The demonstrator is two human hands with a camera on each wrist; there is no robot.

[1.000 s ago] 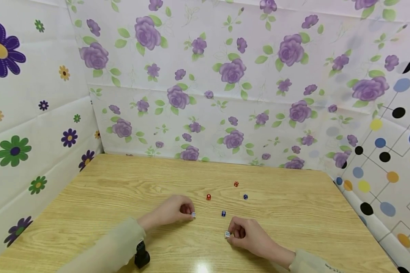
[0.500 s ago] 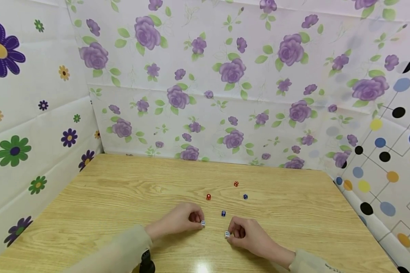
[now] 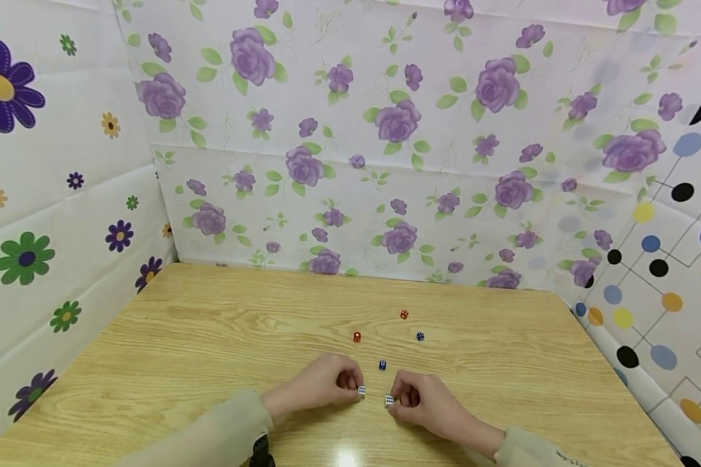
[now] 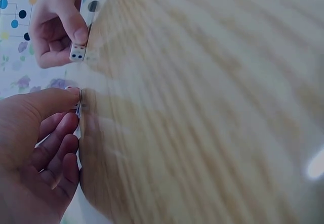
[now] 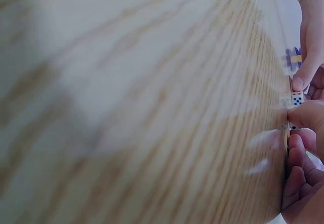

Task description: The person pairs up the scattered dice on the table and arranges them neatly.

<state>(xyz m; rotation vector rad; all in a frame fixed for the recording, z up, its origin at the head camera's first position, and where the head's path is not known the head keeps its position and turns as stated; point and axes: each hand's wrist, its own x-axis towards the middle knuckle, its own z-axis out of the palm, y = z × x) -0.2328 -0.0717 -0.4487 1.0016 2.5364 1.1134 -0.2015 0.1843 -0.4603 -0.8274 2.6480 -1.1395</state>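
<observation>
Between thumb and fingers, my left hand (image 3: pixel 327 383) pinches a white die (image 3: pixel 361 390) low at the tabletop. My right hand (image 3: pixel 429 403) pinches a second white die (image 3: pixel 389 401), a short gap to the right and slightly nearer to me. The left wrist view shows the right hand's die (image 4: pixel 77 53) with dark pips facing out, while my left thumb mostly covers its own die. From the right wrist, the left hand's die (image 5: pixel 297 98) appears just beyond my right thumb. Whether either die touches the table is hard to tell.
Beyond the hands lie a red die (image 3: pixel 357 337), a farther red die (image 3: pixel 404 314), a blue die (image 3: pixel 382 365) near my fingers and another blue die (image 3: pixel 420 336). The wooden table (image 3: pixel 222 311) meets a flowered cloth (image 3: pixel 350 214) at its back edge.
My left hand, with its white die, has moved right and toward me, closing in on the right hand's die. My right hand and the coloured dice have stayed in place.
</observation>
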